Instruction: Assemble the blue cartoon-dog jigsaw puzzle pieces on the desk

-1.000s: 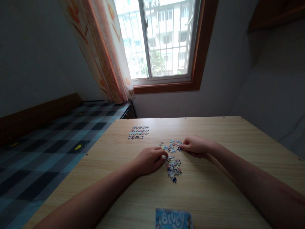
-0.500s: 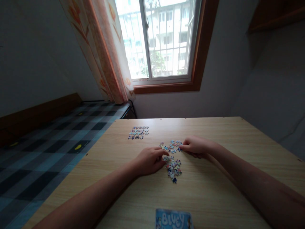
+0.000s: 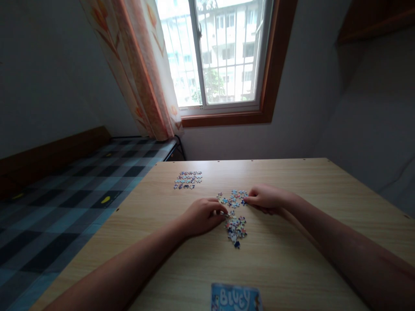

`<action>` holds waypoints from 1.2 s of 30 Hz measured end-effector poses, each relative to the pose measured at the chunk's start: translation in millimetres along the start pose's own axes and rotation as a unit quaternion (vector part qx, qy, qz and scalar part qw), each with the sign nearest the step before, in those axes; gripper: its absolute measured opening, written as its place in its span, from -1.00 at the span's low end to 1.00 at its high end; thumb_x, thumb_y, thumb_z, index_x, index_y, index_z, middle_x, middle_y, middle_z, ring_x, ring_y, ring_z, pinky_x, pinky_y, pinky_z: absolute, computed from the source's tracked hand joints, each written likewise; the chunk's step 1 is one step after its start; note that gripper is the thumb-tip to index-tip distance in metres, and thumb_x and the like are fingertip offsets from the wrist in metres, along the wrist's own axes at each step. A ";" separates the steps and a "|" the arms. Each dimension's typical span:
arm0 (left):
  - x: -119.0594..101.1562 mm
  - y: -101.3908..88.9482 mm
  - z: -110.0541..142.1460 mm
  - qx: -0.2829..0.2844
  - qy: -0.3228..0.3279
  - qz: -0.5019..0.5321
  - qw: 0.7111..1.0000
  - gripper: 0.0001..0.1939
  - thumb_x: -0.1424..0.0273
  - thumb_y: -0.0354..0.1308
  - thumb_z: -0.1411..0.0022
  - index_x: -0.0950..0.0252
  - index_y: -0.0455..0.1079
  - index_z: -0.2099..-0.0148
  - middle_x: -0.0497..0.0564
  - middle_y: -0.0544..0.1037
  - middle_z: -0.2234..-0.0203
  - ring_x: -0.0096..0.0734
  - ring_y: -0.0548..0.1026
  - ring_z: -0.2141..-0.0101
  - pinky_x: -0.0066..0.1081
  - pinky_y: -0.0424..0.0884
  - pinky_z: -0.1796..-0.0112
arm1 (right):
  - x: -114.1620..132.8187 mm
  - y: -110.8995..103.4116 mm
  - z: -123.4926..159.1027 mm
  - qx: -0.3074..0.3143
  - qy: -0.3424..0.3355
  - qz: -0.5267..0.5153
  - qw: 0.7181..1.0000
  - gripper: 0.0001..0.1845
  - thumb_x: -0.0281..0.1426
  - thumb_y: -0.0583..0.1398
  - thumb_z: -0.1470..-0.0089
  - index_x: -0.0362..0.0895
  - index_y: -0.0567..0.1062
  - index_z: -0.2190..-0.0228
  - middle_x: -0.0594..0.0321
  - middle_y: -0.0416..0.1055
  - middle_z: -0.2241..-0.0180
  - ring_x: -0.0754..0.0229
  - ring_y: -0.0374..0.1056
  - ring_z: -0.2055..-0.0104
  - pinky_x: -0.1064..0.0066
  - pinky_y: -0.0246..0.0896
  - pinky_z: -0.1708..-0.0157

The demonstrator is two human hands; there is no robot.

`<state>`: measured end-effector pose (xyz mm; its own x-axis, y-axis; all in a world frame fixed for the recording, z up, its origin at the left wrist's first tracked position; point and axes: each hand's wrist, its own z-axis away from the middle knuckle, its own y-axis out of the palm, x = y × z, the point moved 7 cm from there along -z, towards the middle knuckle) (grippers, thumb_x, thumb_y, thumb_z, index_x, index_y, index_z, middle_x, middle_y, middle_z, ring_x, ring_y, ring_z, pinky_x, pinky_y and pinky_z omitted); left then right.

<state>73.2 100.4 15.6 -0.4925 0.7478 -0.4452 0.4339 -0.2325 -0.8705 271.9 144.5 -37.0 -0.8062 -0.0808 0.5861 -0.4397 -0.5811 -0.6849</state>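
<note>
My left hand [image 3: 205, 217] rests at the left edge of a loose pile of small jigsaw puzzle pieces [image 3: 236, 230]. Its thumb and index finger come together on a puzzle piece there, mostly hidden by the fingertips. Just beyond lies a second, flatter spread of puzzle pieces [image 3: 234, 198]. At the right side of this spread, my right hand [image 3: 266, 198] has its thumb and index finger closed on a dark blue puzzle piece [image 3: 244, 201]. Farther back on the left, more puzzle pieces [image 3: 188, 181] lie in several neat rows.
A blue box [image 3: 236, 298] lettered "BLUEY" lies at the near edge of the view on the wooden table [image 3: 292, 268]. Left of the table stands a bed with a checked cover [image 3: 97, 185]. A window [image 3: 227, 56] and a curtain [image 3: 142, 73] are behind.
My left index finger has drawn back slightly to the left and closed toward the thumb at the pile. My right hand stays nearly still.
</note>
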 end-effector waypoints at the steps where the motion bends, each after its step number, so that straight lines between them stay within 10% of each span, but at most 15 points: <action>1: 1.0 -1.3 -0.3 -0.008 -0.004 0.009 1.000 -0.83 0.36 0.16 -0.29 0.21 0.56 0.15 -0.02 0.57 0.36 -0.47 0.48 0.40 -0.48 0.35 0.35 | 0.4 -0.3 0.4 0.000 0.001 0.001 1.000 -0.37 0.09 0.07 -0.17 -0.12 0.30 0.67 0.27 0.34 0.73 0.30 0.21 0.78 0.48 0.09 0.76; 36: 22.4 -3.0 -0.4 -0.028 -0.075 0.192 0.978 -0.85 0.42 0.18 -0.13 0.34 0.57 0.34 0.00 0.58 0.50 -0.52 0.36 0.50 -0.50 0.22 0.44 | 0.1 -0.3 0.4 -0.002 -0.002 0.000 1.000 -0.41 0.04 0.07 -0.19 -0.12 0.30 0.67 0.28 0.33 0.74 0.29 0.21 0.78 0.48 0.09 0.77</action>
<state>61.2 118.1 8.3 -0.3879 0.5121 -0.7663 0.6474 -0.4404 -0.6220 272.1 144.4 -36.5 -0.8053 -0.0837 0.5870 -0.4410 -0.5773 -0.6873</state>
